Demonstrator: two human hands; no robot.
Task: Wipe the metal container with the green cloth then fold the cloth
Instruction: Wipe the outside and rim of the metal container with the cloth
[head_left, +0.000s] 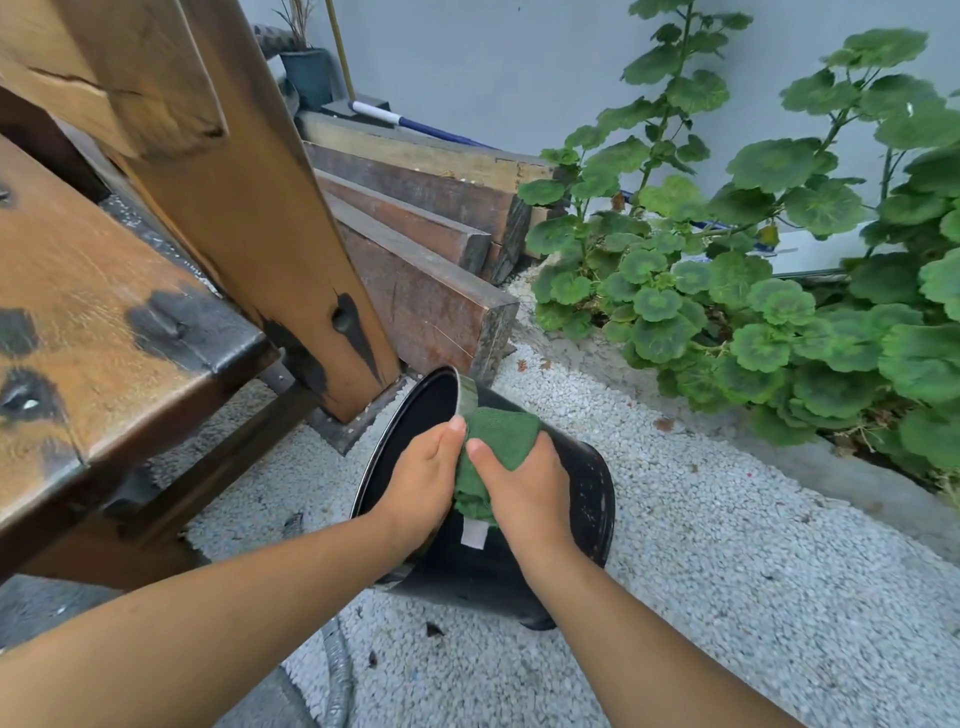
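Observation:
A black metal container (587, 499) lies tilted on its side on the white gravel, its open mouth facing left toward the wooden bench. My left hand (423, 480) grips the container's rim, fingers inside the mouth and thumb on the outside. My right hand (524, 499) presses a bunched green cloth (501, 434) against the container's outer wall just behind the rim. A white label on the cloth (474, 534) hangs below my hands. The far side of the container is hidden.
A wooden bench (104, 322) and its slanted leg (291, 260) stand close on the left. Stacked timber beams (426, 249) lie behind. Leafy green plants (753, 291) fill a raised concrete bed on the right. White gravel (727, 571) covers the ground; a grey hose (337, 675) lies near my left arm.

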